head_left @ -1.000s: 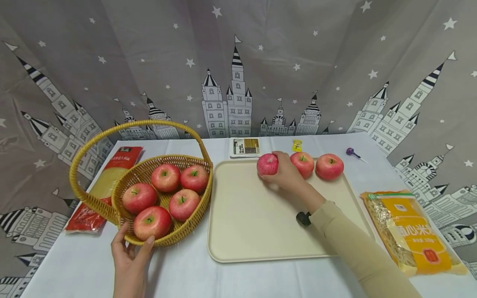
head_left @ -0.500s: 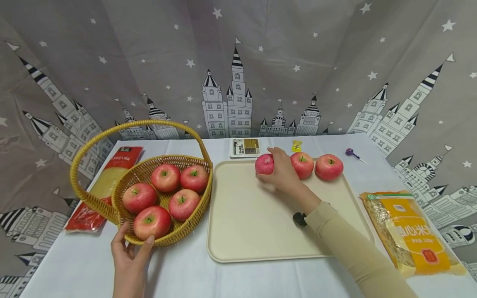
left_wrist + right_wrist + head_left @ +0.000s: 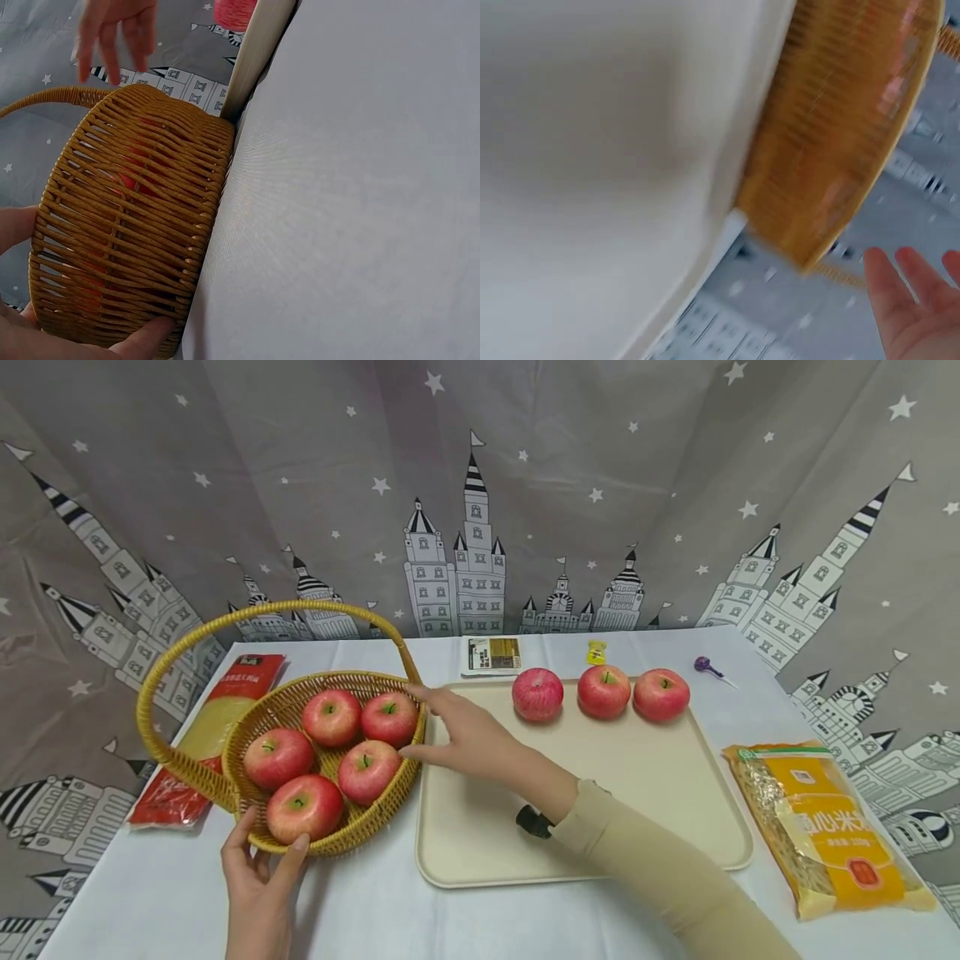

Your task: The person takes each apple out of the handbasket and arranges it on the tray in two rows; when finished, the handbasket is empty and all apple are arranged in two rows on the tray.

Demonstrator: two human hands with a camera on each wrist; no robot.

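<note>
A yellow wicker basket [image 3: 375, 823] with a tall hoop handle holds several red apples [image 3: 305, 808]. At its near rim my left hand [image 3: 262, 889] grips the basket, thumb and fingers spread round the woven wall [image 3: 127, 217]. My right hand [image 3: 476, 737] is over the basket's right rim, fingers apart and nothing in them, close to the apples inside. Beside the basket lies a cream tray [image 3: 495, 835]. Along the tray's far edge three apples stand in a row: a streaky one [image 3: 537, 695], a middle one [image 3: 604, 692] and a right one [image 3: 661, 695].
A red and yellow packet [image 3: 232, 702] lies behind the basket at left. Past the tray are a small flat packet [image 3: 491, 655], a yellow wrapped sweet [image 3: 596, 652] and a purple lollipop [image 3: 703, 665]. An orange snack bag [image 3: 825, 827] lies to the right.
My right hand has let go of the streaky apple at the tray's far edge and moved left to the basket. The left hand stays at the basket rim.
</note>
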